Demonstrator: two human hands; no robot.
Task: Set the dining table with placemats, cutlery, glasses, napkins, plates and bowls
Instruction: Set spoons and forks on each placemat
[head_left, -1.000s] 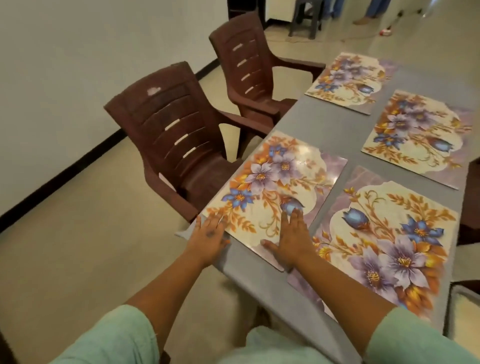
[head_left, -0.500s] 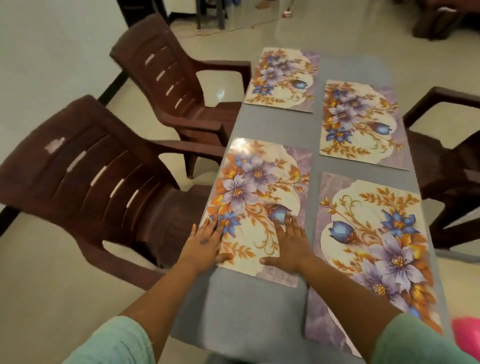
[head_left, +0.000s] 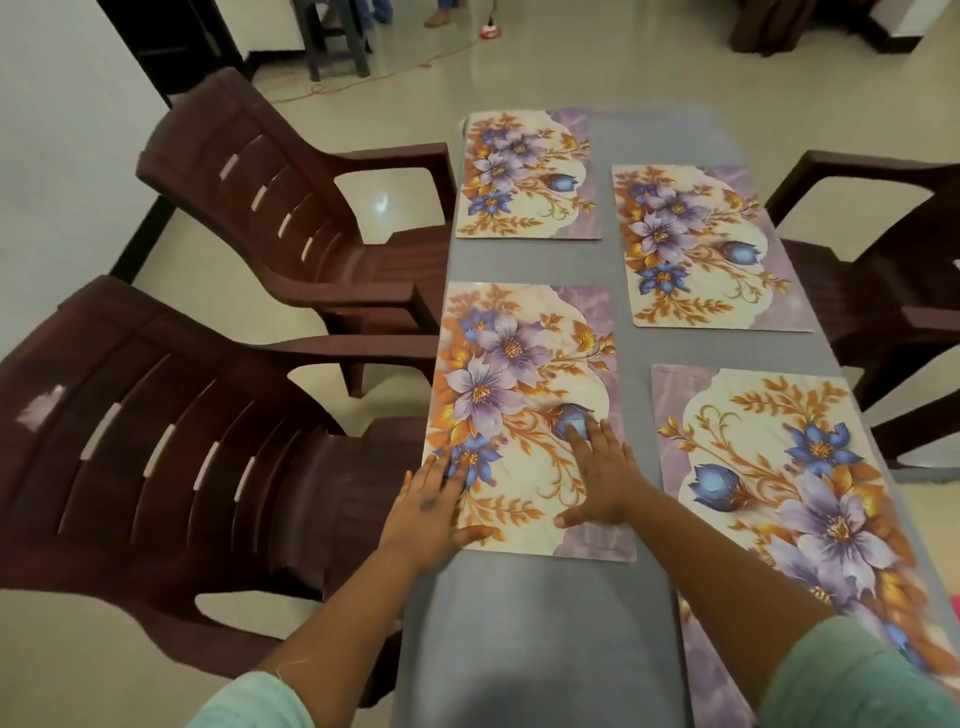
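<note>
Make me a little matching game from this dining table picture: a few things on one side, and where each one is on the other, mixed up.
Things:
1. left hand
2. right hand
3. far-left placemat
4. near-right placemat

Places:
A. by the table's far end, no hand on it
B. flat on the near-left placemat's left corner
C. flat on the near-left placemat, beside the blue bud
D. alongside the right forearm

Pairs: 1-B, 2-C, 3-A, 4-D

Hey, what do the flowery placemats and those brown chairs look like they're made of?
The placemats look like thin, stiff printed plastic or laminate: they lie flat with crisp edges and show a slight sheen. The chairs look like moulded plastic, dark brown and semi-gloss, with slotted backs formed in one piece. Neither is certain from looks alone.
</note>
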